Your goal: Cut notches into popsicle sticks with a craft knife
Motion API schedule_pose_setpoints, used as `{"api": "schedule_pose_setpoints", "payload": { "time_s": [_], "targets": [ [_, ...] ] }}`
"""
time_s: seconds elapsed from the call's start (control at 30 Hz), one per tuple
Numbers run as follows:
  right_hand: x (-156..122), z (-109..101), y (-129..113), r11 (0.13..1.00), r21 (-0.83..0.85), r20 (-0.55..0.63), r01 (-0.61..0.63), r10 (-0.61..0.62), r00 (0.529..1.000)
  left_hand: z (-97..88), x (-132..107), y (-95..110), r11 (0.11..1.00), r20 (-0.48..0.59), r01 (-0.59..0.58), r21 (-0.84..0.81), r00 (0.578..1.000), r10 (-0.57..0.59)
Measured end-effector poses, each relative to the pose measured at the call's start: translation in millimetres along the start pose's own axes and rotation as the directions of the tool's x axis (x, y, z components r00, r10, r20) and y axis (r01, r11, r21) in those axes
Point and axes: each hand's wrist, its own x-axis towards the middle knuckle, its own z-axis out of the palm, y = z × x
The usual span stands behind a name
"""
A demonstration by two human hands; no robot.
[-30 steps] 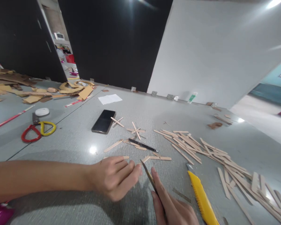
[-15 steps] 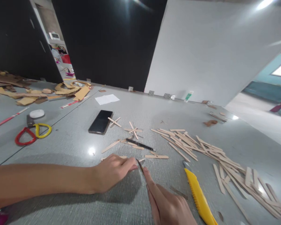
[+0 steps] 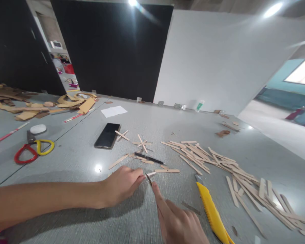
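Note:
My left hand is closed, pinching a small wooden craft stick whose pale end sticks out past the fingertips. In my right hand is a thin dark blade, with the index finger stretched along its back. The blade lies across the stick, close to the left fingertips. Just beyond the hands rest a single craft stick and a black pen. A yellow box cutter lies right of my right hand, and a loose blade strip sits between them.
Many craft sticks are spread across the right side. A phone, crossed sticks and white paper lie farther back. Red-and-yellow-handled scissors and cardboard scraps are at left. Upright panels border the table's back.
The whole view has shifted slightly, so things on the table appear a little farther left. More of the pale stick end shows beyond the blade. Both hands keep their grip.

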Motion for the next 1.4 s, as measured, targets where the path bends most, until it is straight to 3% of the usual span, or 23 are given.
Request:
{"api": "schedule_pose_setpoints", "payload": {
  "time_s": [0.4,0.53,0.97,1.4],
  "targets": [
    [1,5,-4,1.0,-0.019,0.03,-0.017,0.018,0.999,-4.5,7,1,0.988,0.067,-0.014,-0.151,0.997,0.024],
    [-3,6,-5,0.999,-0.035,0.036,-0.038,0.039,0.999,-5.4,9,2,0.988,0.064,-0.013,-0.153,0.998,0.023],
    [20,-1,3,0.999,0.016,0.082,-0.029,0.027,0.996,5.7,10,-3,0.993,0.038,-0.013,-0.116,0.999,0.018],
    [-1,9,2,1.0,-0.013,0.059,-0.026,0.027,0.998,5.3,12,-6,0.993,0.071,-0.029,-0.113,0.997,0.037]
  ]
}}
